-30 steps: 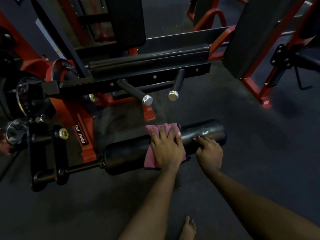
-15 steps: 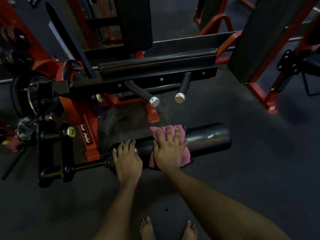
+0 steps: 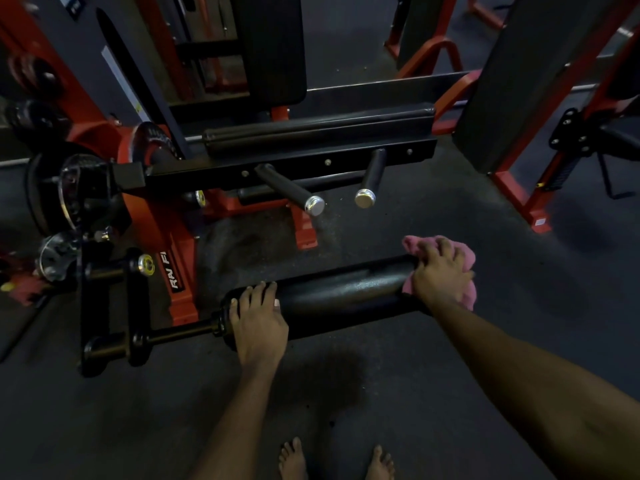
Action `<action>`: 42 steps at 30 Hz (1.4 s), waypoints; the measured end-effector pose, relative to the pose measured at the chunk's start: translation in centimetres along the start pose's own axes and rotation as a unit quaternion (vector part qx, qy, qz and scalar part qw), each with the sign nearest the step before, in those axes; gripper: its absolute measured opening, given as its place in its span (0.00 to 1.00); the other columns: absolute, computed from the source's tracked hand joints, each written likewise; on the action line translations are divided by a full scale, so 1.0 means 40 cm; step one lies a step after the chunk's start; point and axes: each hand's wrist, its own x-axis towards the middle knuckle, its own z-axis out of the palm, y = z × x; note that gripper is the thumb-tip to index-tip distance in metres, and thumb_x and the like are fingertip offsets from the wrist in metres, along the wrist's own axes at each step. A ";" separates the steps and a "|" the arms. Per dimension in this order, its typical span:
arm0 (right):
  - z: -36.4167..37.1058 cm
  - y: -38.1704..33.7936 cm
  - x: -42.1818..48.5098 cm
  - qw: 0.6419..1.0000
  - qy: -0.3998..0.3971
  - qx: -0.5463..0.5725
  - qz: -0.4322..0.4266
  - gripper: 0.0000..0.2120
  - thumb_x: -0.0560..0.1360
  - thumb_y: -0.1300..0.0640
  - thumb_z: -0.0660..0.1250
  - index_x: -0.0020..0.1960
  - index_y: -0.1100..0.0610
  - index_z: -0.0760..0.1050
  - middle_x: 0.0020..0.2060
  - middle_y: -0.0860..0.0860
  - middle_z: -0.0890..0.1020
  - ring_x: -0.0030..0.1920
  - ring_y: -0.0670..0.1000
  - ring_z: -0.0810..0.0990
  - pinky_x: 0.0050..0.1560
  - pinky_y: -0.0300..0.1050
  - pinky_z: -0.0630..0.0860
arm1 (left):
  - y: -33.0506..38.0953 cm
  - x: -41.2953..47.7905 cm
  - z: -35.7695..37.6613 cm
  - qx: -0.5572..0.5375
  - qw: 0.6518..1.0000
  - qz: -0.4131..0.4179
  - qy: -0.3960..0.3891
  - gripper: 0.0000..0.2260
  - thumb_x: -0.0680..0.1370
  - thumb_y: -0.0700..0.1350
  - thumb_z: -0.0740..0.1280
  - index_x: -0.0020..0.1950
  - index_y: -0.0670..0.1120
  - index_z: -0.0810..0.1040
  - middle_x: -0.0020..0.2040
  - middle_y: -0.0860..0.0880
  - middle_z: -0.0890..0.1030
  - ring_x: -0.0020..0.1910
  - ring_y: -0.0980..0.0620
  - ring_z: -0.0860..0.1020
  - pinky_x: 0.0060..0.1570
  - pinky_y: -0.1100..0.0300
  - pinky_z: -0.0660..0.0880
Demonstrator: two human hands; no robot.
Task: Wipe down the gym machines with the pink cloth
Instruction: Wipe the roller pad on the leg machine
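Pink cloth (image 3: pixel 465 259), crumpled into a soft terry lump, sits at the right end of the black roller pad (image 3: pixel 346 292). It is bunched under the right hand (image 3: pixel 441 280), whose bent fingers dig into it and grip it. Folds poke out above the knuckles and down the hand's right side, so the cloth has no clear long axis. The pad runs left to right, its right end slightly farther off and its left end on a black rod (image 3: pixel 180 336). The left hand (image 3: pixel 258 323) rests on that left end, fingers laid loosely over the top, gripping nothing. 2 bare feet (image 3: pixel 292 459) stand below.
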 end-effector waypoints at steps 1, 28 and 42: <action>-0.001 -0.028 -0.017 1.000 -0.001 -0.013 0.008 0.25 0.72 0.52 0.70 0.68 0.47 0.71 0.74 0.53 0.64 0.71 0.64 0.63 0.64 0.71 0.68 | 0.003 0.001 0.000 -0.004 1.000 -0.003 0.000 0.20 0.81 0.44 0.62 0.74 0.49 0.74 0.73 0.48 0.74 0.74 0.47 0.68 0.76 0.43 0.60; 0.011 -0.024 -0.026 0.982 -0.013 -0.027 -0.184 0.27 0.79 0.45 0.62 0.77 0.41 0.62 0.78 0.51 0.64 0.77 0.60 0.60 0.68 0.73 0.63 | 0.004 -0.114 0.017 -0.005 0.999 0.007 0.031 0.25 0.77 0.41 0.69 0.75 0.47 0.72 0.74 0.47 0.72 0.75 0.45 0.67 0.72 0.39 0.65; 0.111 -0.177 -0.169 0.975 0.022 -0.025 -0.221 0.24 0.78 0.42 0.58 0.72 0.43 0.71 0.75 0.54 0.69 0.73 0.62 0.66 0.62 0.63 0.69 | -0.150 0.052 -0.029 -0.142 0.985 -0.100 0.004 0.18 0.85 0.44 0.60 0.74 0.45 0.72 0.75 0.47 0.71 0.74 0.45 0.66 0.71 0.41 0.62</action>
